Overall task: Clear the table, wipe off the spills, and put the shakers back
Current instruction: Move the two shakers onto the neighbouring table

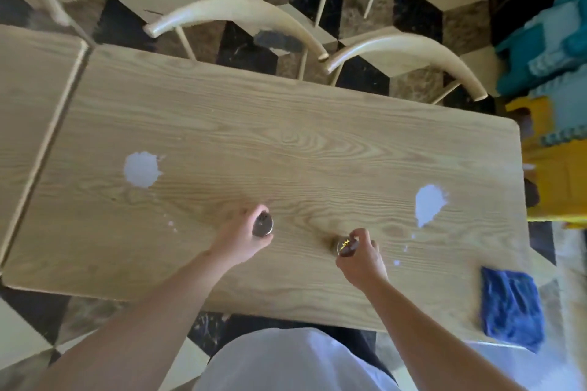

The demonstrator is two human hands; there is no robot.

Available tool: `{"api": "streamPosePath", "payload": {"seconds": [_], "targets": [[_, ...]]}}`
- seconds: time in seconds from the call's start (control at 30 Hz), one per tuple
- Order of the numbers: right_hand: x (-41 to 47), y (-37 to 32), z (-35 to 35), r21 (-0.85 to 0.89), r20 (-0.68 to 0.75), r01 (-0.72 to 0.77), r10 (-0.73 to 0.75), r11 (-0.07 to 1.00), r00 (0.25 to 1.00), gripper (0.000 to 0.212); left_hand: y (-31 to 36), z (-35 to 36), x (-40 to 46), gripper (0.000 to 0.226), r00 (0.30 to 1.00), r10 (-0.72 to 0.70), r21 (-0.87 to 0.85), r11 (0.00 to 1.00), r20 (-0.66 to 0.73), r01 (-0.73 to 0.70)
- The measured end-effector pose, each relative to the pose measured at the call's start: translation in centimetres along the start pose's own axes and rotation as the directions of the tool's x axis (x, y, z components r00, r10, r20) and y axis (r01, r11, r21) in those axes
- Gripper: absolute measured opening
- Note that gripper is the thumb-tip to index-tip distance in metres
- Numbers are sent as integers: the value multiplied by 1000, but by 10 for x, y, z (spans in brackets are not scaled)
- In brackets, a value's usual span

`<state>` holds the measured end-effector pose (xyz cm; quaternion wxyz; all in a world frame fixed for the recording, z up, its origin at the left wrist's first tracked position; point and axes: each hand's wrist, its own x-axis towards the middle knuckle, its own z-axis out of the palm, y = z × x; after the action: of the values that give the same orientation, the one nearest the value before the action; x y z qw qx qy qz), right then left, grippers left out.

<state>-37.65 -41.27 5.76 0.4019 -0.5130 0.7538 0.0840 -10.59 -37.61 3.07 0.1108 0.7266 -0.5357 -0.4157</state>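
On the light wooden table (pixel 286 124), my left hand (pixel 243 240) is closed around a shaker with a metal lid (pixel 263 224), near the front middle. To its right, my right hand (pixel 362 259) grips a second shaker with a gold-marked top (pixel 344 246). Both shakers appear to be at the tabletop; I cannot tell whether they touch it. One white spill (pixel 141 169) lies at the left. Another white spill (pixel 429 205) lies at the right, with small drops trailing toward the front. A crumpled blue cloth (pixel 509 308) rests at the table's front right corner.
Two cream chairs (pixel 235 11) (pixel 409 52) stand at the table's far side. A second wooden table (pixel 28 79) adjoins on the left. Teal and yellow objects (pixel 552 111) sit off the right edge. The floor is checkered.
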Motion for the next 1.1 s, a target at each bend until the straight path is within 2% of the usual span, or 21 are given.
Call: {"api": "streamPosePath", "payload": {"seconds": [0.1, 0.27, 0.37, 0.47, 0.57, 0.7, 0.8, 0.97, 1.1], "targets": [[-23, 14, 18, -5, 22, -11, 11, 1000, 1000, 50, -10, 6, -21, 40, 1000, -22, 16, 1000, -9, 22], [-52, 54, 26, -74, 49, 103, -99, 992, 994, 44, -15, 12, -76, 47, 973, -230, 93, 970, 34, 226], [-51, 79, 22, -49, 65, 182, -178, 982, 982, 44, -15, 33, -120, 44, 929, -369, 14, 929, 30, 369], [-40, 94, 10, -17, 68, 251, -250, 968, 966, 46, -16, 64, -167, 46, 896, -442, -137, 886, 44, 444], [-31, 103, -2, -11, 73, 289, -288, 957, 955, 48, -26, 82, -202, 48, 865, -490, -153, 852, 103, 501], [-24, 103, -7, -22, 76, 326, -323, 945, 943, 49, -45, 91, -226, 45, 759, -650, -289, 730, -18, 619], [-21, 99, -5, -13, 65, 333, -332, 943, 941, 45, -55, 103, -243, 41, 705, -709, -398, 649, -9, 648], [-20, 84, 4, 35, 39, 274, -275, 961, 961, 45, -72, 105, -269, 43, 702, -712, -397, 649, -16, 649], [-28, 65, 22, -10, 60, 315, -314, 949, 948, 46, -90, 101, -290, 43, 685, -729, -457, 612, -7, 646]]}}
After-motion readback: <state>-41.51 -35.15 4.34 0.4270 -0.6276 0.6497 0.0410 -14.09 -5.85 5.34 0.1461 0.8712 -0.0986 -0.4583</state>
